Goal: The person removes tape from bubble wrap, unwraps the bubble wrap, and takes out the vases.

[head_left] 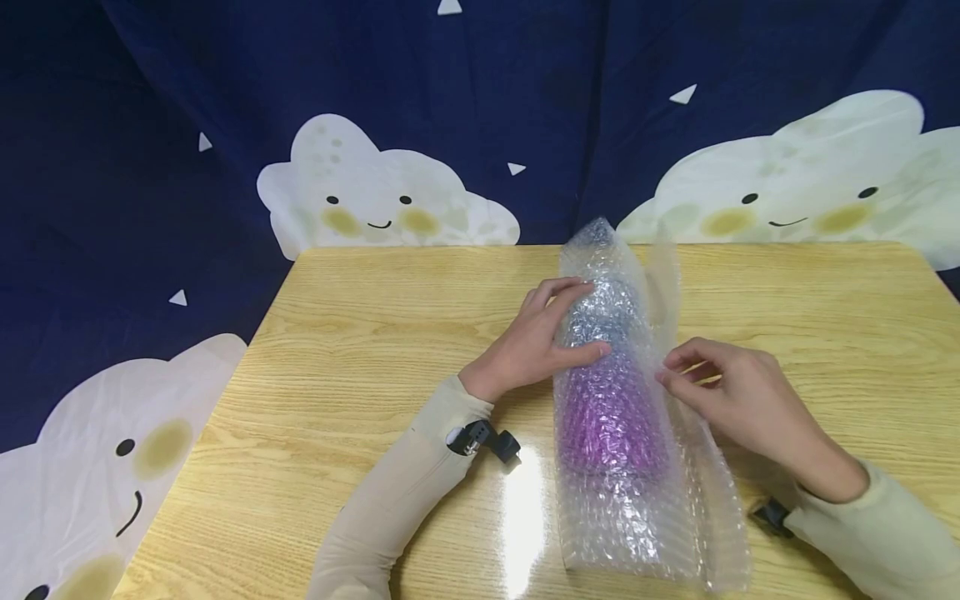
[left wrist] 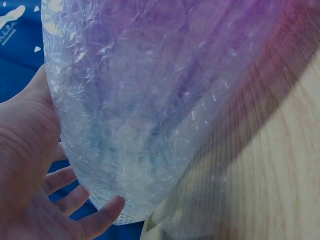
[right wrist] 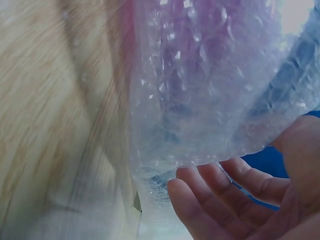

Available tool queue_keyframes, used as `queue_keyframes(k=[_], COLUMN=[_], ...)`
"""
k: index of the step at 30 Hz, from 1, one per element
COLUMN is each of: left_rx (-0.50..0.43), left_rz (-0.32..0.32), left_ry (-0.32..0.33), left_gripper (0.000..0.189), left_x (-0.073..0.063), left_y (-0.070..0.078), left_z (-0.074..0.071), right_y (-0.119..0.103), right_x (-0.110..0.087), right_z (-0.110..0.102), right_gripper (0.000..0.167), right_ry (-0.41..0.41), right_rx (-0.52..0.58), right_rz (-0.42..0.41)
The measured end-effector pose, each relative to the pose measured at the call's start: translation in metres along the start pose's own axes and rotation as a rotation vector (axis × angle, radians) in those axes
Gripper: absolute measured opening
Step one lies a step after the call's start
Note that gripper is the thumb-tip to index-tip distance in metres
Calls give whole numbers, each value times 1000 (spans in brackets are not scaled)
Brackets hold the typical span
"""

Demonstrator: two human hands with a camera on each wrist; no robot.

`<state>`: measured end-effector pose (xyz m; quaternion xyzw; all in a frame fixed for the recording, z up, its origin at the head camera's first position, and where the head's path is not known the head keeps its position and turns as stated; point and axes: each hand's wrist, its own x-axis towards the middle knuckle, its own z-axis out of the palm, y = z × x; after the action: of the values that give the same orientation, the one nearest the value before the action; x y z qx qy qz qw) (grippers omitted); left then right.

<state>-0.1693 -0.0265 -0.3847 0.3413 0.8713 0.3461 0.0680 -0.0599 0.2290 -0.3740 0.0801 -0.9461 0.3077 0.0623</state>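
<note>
A long item, purple at its near part and bluish toward the far end, lies wrapped in clear bubble wrap on the wooden table. The wrap blurs what the item is. My left hand rests on the wrap's left side, thumb and fingers spread over the bluish part. In the left wrist view its fingers lie loosely along the wrap's edge. On the other side, my right hand pinches the wrap's loose right edge between thumb and fingertips. The right wrist view shows its other fingers bent beside the wrap.
The pale wooden table extends left and right of the bundle. A loose flap of wrap hangs along the bundle's right side. Behind the table hangs a dark blue curtain with smiling clouds. Small black devices sit on both wrists.
</note>
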Motion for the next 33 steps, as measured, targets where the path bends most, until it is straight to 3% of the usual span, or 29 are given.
queue_keyframes(k=[23, 33], left_rx=[-9, 0], left_rz=[-2, 3], left_ry=[-2, -7], left_gripper=[85, 86], left_x=[-1, 0], left_y=[-2, -1], left_z=[-1, -1], right_y=[11, 15], right_x=[4, 3], right_z=[0, -1], right_gripper=[14, 10], right_ry=[-2, 45], right_rx=[-64, -129], right_rz=[7, -19])
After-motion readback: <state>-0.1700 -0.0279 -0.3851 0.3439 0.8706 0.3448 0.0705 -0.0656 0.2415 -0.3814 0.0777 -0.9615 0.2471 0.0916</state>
